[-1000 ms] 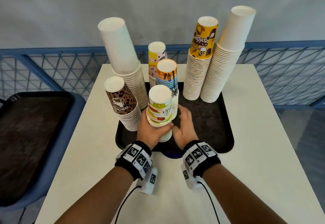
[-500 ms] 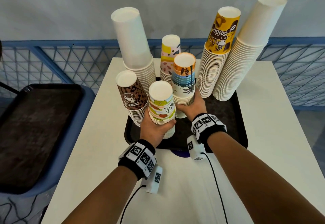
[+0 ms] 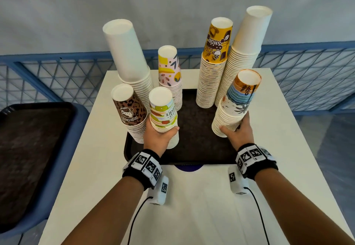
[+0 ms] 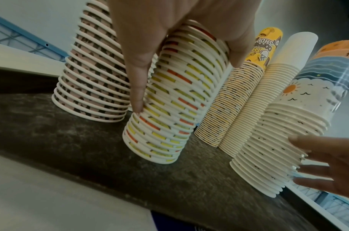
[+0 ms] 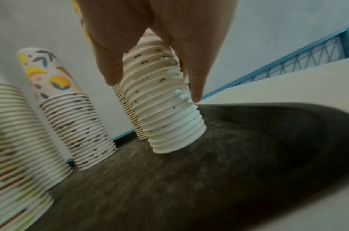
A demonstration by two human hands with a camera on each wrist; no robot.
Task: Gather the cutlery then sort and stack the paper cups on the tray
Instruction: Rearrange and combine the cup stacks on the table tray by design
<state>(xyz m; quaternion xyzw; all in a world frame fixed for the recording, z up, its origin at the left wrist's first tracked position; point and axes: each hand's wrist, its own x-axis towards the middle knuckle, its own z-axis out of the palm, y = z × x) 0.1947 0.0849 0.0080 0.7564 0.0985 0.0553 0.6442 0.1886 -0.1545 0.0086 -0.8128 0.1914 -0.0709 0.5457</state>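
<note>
Several stacks of upturned paper cups stand on a dark tray (image 3: 194,144) on the white table. My left hand (image 3: 159,139) grips the fruit-print stack (image 3: 163,114) (image 4: 169,100) at the tray's front left, thumb and fingers curled round it. My right hand (image 3: 237,133) grips the beach-print stack (image 3: 236,104) (image 5: 161,109) at the tray's front right; the stack leans right. Beside the fruit stack stands a leopard-print stack (image 3: 130,110) (image 4: 90,87). Behind are a plain white stack (image 3: 130,60), a leaf-print stack (image 3: 170,73) (image 5: 70,112), a yellow coffee-shop stack (image 3: 213,68) and a tall white stack (image 3: 242,52). No cutlery shows.
A second dark tray (image 3: 28,148) lies on a blue stand left of the table. A blue mesh railing (image 3: 307,77) runs behind. A dark blue patch (image 3: 189,167) peeks from under the tray's front edge. The white table (image 3: 192,206) stretches toward me.
My right hand has carried the beach-print stack from the tray's middle to its front right. The left hand stays on the fruit-print stack.
</note>
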